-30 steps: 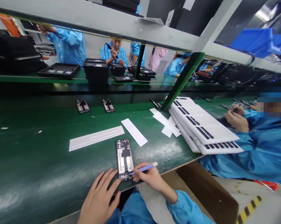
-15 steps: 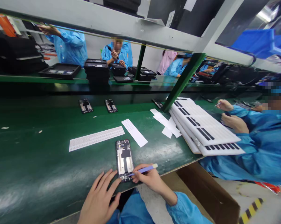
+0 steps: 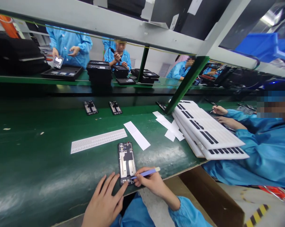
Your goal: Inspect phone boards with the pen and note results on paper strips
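One opened phone (image 3: 126,163) between left hand (image 3: 104,204), right hand (image 3: 150,183)

Bare green worktop (image 3: 26,164) is lying open to the left of the grip. Just beyond the grip, two white paper strips (image 3: 98,140) are lying flat. To its right, a stack of white trays (image 3: 208,129) and a co-worker's sleeve (image 3: 256,151) are blocking passage.

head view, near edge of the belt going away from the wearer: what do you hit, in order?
left hand flat on the belt → open phone frame, with the purple tool in the right hand at its near end → long white strip → two phone frames farther up → black trays on the far bench.
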`<state>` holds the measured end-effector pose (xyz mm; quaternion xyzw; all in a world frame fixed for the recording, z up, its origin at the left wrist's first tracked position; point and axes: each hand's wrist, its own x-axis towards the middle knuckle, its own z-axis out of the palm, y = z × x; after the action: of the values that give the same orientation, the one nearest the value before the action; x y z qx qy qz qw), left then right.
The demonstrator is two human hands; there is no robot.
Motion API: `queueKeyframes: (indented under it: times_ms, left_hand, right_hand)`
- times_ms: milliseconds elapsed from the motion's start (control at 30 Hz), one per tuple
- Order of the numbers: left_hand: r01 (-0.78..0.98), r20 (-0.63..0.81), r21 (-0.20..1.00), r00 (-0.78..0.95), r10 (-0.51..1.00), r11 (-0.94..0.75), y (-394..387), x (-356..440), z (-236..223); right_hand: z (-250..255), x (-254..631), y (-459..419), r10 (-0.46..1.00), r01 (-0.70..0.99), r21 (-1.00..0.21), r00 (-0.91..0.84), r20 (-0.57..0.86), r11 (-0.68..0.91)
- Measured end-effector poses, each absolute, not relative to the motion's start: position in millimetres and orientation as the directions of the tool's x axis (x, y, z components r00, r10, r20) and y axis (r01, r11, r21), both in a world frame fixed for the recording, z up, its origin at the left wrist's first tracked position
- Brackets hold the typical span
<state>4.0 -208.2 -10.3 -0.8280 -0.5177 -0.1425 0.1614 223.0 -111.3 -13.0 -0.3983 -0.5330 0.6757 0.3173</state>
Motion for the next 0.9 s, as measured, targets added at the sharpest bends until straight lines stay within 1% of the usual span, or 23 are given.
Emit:
queueKeyframes:
  times_ms: [133,300,467,633,900]
  left_hand:
    - [0.908,0.435,-0.095,0.406,0.803,-0.408,-208.9,4.0,-12.2]
    - [0.914,0.428,-0.074,0.391,0.815,-0.4,-209.7,4.7,-11.7]
    - [0.911,0.428,-0.082,0.399,0.811,-0.405,-208.8,5.4,-9.7]
    - [0.916,0.422,-0.049,0.379,0.823,-0.397,-209.6,5.3,-13.1]
    - [0.917,0.433,-0.066,0.381,0.817,-0.392,-209.9,6.3,-13.4]
  right_hand:
    - [-14.6,224.4,-111.1,0.851,-0.011,-0.979,-0.496,-0.172,-0.205]
    - [-10.0,224.7,-111.7,0.851,-0.012,-0.984,-0.505,-0.147,-0.177]
    - [-7.4,223.7,-111.6,0.851,-0.013,-0.982,-0.501,-0.158,-0.191]
    - [-8.6,224.3,-111.7,0.851,-0.004,-0.981,-0.497,-0.168,-0.195]
    - [-9.6,223.8,-110.6,0.852,0.02,-0.982,-0.494,-0.171,-0.186]
